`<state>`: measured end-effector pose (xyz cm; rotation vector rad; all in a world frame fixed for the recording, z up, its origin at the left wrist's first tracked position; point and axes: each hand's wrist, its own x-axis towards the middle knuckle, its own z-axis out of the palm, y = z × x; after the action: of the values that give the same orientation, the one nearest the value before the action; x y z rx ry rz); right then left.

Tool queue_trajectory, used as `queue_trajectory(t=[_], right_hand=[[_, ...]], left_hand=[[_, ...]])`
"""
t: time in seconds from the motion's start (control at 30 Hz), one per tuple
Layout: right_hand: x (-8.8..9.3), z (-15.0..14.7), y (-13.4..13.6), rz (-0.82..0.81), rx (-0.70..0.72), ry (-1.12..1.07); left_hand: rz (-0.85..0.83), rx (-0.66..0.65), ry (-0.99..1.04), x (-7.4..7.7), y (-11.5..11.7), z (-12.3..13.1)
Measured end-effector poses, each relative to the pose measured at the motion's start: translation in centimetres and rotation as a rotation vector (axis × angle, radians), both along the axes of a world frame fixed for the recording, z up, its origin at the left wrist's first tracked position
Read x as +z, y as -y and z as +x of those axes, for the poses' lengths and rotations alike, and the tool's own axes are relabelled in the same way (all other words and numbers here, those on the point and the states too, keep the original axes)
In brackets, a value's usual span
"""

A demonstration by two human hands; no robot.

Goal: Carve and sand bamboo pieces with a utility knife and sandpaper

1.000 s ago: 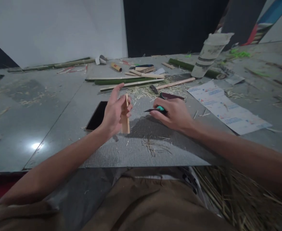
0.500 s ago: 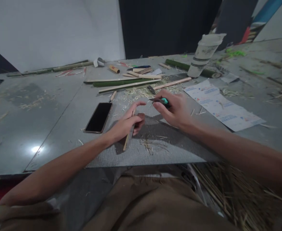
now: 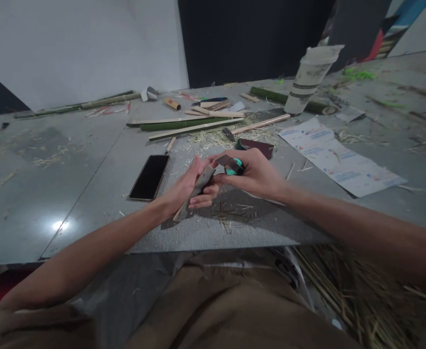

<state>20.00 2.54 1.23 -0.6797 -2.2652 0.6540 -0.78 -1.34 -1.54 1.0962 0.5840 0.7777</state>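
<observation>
My left hand (image 3: 184, 189) is closed around a flat, greyish bamboo piece (image 3: 201, 183), which slants up and to the right over the table. In my right hand (image 3: 260, 170) is a knife (image 3: 235, 167) with a teal and black handle. Its dark blade lies close above the upper end of the bamboo piece; whether it touches cannot be made out. The fingers of both hands meet around that end and partly hide it. Just behind my right hand lies a dark red and green curved piece (image 3: 256, 147).
A phone (image 3: 149, 177) lies left of my hands. Beyond them are green bamboo strips (image 3: 191, 126), a hammer (image 3: 260, 124) on pale shavings, and a tilted-looking paper cup (image 3: 313, 80). A printed sheet (image 3: 344, 157) lies to the right. The table's front edge (image 3: 213, 251) is close to my body.
My right hand has moved left and down with the knife, up against my left hand. The bamboo piece has turned to show its flat grey side. The dark red piece behind has come into view.
</observation>
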Motion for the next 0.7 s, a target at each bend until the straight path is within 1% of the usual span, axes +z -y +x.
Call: queue_trajectory(t=[0.13,0.2,0.27,0.33,0.43,0.5,0.6,0.7], right_hand=[[0.0,0.5,-0.8,-0.039,0.008,-0.009],[0.2,0.9,-1.3,-0.071,-0.031,-0.052],[0.4,1.2,-1.8,-0.112,-0.077,-0.119],[0.4,1.4,-2.2,-0.130,-0.078,-0.169],[0.0,1.4,-2.5,-0.079,-0.047,-0.195],[-0.4,1.3,-2.6,-0.041,-0.036,-0.192],[-0.6,1.3,-2.5,-0.013,-0.022,-0.176],[-0.4,1.5,-2.2,0.010,-0.013,-0.136]], left_hand=[[0.074,-0.010,-0.020,-0.1,0.1,0.2],[0.128,-0.003,-0.051,0.0,0.0,0.2],[0.157,0.004,-0.118,0.1,0.1,0.1],[0.168,0.020,-0.232,0.2,0.1,-0.1],[0.163,0.048,-0.382,0.4,0.3,-0.5],[0.152,0.041,-0.423,0.5,0.4,-0.6],[0.148,-0.033,-0.432,0.7,0.4,-0.8],[0.100,-0.100,-0.287,0.7,0.2,-0.7]])
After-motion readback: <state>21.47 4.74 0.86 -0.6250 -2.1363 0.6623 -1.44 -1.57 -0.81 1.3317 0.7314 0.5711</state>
